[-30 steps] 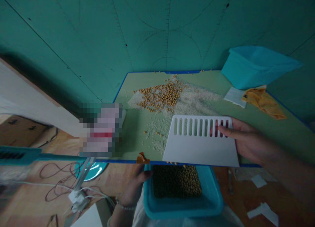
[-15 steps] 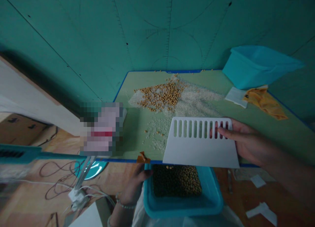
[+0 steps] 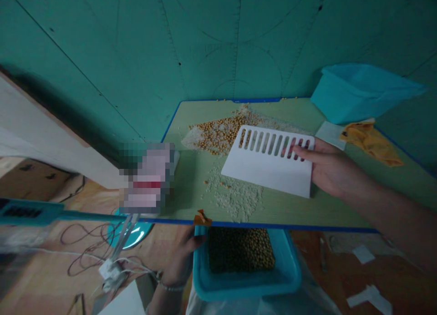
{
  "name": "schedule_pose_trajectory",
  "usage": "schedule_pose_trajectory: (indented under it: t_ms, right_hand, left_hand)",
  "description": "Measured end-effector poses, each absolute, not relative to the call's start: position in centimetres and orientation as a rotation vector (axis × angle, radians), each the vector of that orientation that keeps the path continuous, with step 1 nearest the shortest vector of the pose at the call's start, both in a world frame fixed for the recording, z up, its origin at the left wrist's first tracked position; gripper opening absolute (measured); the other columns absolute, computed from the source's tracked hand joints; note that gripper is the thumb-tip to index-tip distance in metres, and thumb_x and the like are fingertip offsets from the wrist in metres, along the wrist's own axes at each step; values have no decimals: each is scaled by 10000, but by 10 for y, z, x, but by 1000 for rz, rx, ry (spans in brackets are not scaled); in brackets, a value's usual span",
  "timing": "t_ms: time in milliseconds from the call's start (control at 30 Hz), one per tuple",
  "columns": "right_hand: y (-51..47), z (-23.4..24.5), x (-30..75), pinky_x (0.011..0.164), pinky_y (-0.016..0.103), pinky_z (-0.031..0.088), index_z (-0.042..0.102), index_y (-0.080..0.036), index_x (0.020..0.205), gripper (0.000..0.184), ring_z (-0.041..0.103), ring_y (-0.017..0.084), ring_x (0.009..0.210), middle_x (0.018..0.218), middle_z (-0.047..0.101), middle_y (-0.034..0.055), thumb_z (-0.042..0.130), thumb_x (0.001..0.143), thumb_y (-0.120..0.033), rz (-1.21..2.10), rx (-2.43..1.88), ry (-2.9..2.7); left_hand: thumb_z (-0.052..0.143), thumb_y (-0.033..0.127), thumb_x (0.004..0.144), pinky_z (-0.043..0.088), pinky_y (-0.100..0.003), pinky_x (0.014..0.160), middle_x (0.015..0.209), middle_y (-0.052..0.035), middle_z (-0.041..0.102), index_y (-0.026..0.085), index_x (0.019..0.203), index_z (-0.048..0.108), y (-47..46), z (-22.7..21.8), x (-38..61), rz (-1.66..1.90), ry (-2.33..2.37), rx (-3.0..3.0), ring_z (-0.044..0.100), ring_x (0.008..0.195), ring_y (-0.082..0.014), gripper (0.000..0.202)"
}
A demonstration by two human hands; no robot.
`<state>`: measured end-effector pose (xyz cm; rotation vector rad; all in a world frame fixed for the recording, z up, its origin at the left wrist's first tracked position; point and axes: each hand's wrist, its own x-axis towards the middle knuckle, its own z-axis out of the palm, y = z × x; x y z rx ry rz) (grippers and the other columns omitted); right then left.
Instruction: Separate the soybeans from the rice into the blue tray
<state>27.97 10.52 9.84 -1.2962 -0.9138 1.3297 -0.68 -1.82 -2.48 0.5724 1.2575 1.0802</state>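
My right hand [image 3: 329, 167] grips a white plastic scraper [image 3: 268, 167] by its slotted edge, thumb on the front. The scraper is tilted over the table, covering part of a pile of yellow soybeans [image 3: 218, 135] and white rice-like grains. Loose grains [image 3: 239, 201] and a few beans lie between it and the table's front edge. Below that edge, my left hand [image 3: 182, 251] holds the left rim of a blue plastic tub [image 3: 247, 290], its fingers partly hidden. Dark green beans [image 3: 221, 253] and soybeans [image 3: 261, 251] lie inside the tub.
A blue bin [image 3: 355, 94] stands at the table's back right, beside a yellow cloth [image 3: 372, 142]. A pixelated object [image 3: 146, 178] is at the table's left edge. Cables [image 3: 82, 246] and a power strip [image 3: 111, 271] lie on the floor at left.
My right hand has carried the scraper from the front edge back toward the pile, baring grains beneath. The tub and my left hand sit slightly further left in view.
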Motion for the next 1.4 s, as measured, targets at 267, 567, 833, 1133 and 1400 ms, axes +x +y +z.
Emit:
schedule_pose_trajectory:
  t_ms: [267, 567, 833, 1133, 1400]
  right_hand:
    - [126, 92, 255, 846, 391, 519, 606, -265, 770, 163, 672, 203, 804, 772, 702, -20, 761, 723, -280, 1384, -1226, -1123]
    - [155, 97, 225, 860, 368, 520, 641, -232, 787, 135, 667, 149, 739, 759, 719, -40, 715, 756, -124, 1595, -1124, -1138]
    - [158, 102, 230, 785, 319, 539, 666, -209, 758, 140, 667, 135, 681, 716, 732, -27, 691, 753, -71, 1733, -1115, -1183]
    - [154, 99, 238, 731, 282, 537, 682, -216, 745, 148, 668, 133, 670, 726, 741, -23, 732, 726, -78, 1810, -1095, -1167]
    - [144, 101, 241, 705, 300, 532, 694, -210, 762, 124, 669, 152, 673, 726, 740, -7, 734, 706, -107, 1782, -1122, -1173]
  left_hand:
    - [757, 277, 615, 333, -504, 1168, 1252, -34, 747, 240, 1018, 782, -29, -29, -24, 1058, 1195, 454, 461, 1378, -397, 405]
    - [747, 274, 628, 297, -536, 1181, 1204, -63, 768, 209, 1041, 773, -28, -35, -22, 1067, 1169, 526, 464, 1368, -425, 419]
    - [748, 287, 622, 273, -532, 1193, 1244, -63, 749, 219, 1004, 780, -29, -39, -26, 1063, 1186, 526, 431, 1392, -424, 389]
    - [783, 272, 637, 298, -510, 1186, 1123, -25, 800, 247, 1035, 784, -32, -50, -27, 1057, 1098, 413, 484, 1362, -387, 398]
    - [782, 300, 657, 276, -444, 1205, 1128, -1, 802, 267, 1065, 780, -32, -37, -36, 1063, 1067, 385, 436, 1406, -343, 409]
